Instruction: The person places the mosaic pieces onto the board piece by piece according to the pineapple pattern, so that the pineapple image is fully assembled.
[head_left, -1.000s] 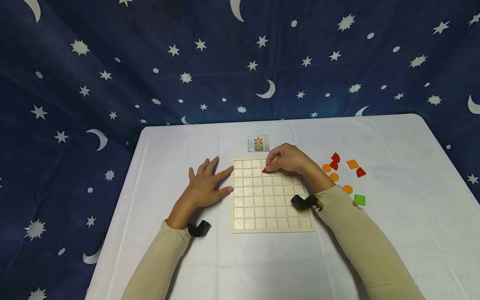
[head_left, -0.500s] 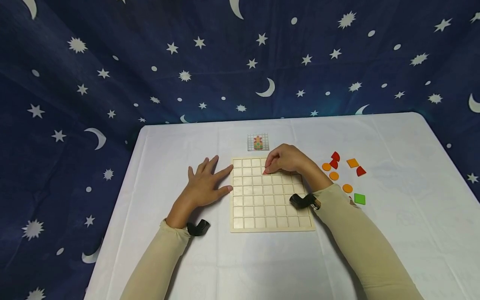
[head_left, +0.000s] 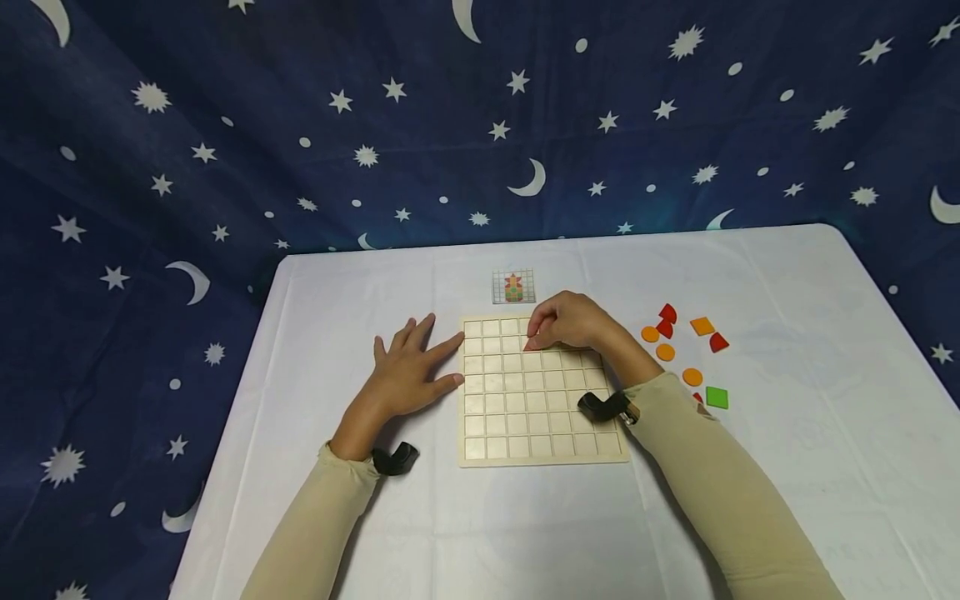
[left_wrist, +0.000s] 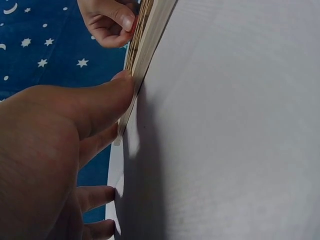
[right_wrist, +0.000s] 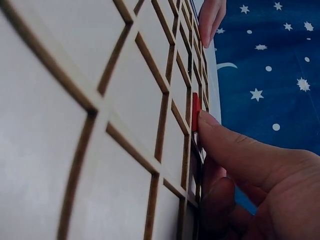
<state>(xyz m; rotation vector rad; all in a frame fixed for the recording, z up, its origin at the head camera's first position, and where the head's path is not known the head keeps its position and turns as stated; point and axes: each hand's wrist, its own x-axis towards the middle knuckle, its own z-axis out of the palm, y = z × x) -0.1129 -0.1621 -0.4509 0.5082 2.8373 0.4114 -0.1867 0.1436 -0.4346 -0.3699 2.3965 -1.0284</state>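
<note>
A wooden board (head_left: 506, 425) with a grid of square cells lies on the white table. My right hand (head_left: 573, 321) is over its upper part, pinching a small red piece (head_left: 530, 346). In the right wrist view the thumb presses on the red piece (right_wrist: 195, 111), which sits at the grid; its lower part and full outline are hidden by the fingers. My left hand (head_left: 405, 379) is spread at the board's left side, fingers straight. In the left wrist view, the thumb and index finger of the left hand (left_wrist: 55, 135) touch the board's edge (left_wrist: 150, 45).
A small gridded card (head_left: 513, 287) with a coloured figure lies beyond the board. To the right are scattered red quarter-circles (head_left: 718, 342), orange discs (head_left: 692, 377), an orange square (head_left: 702, 326) and a green square (head_left: 717, 397). The right sleeve (head_left: 720, 467) partly covers more pieces.
The red piece has tilted slightly under the right fingertips and looks lighter. Both hands stay nearly in place; the head view has shifted a little.
</note>
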